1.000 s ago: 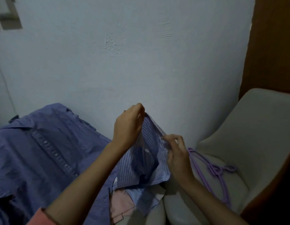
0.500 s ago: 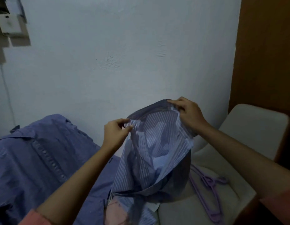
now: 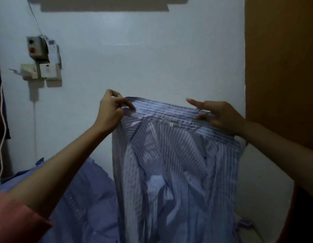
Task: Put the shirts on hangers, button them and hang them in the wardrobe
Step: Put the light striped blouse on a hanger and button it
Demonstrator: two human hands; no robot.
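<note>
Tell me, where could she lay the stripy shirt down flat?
Bare room shows on the pale chair seat, between the held striped shirt and the brown panel, with a purple hanger at its lower edge. Left of the shirt is crowded: another blue shirt lies spread there.

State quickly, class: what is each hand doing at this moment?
Left hand: closed, pinching the striped shirt at its top edge.
Right hand: closed, gripping the same shirt's top edge, index finger pointing out.

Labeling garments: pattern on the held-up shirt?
Blue with thin white stripes, on the striped shirt; head view, the only one.
</note>
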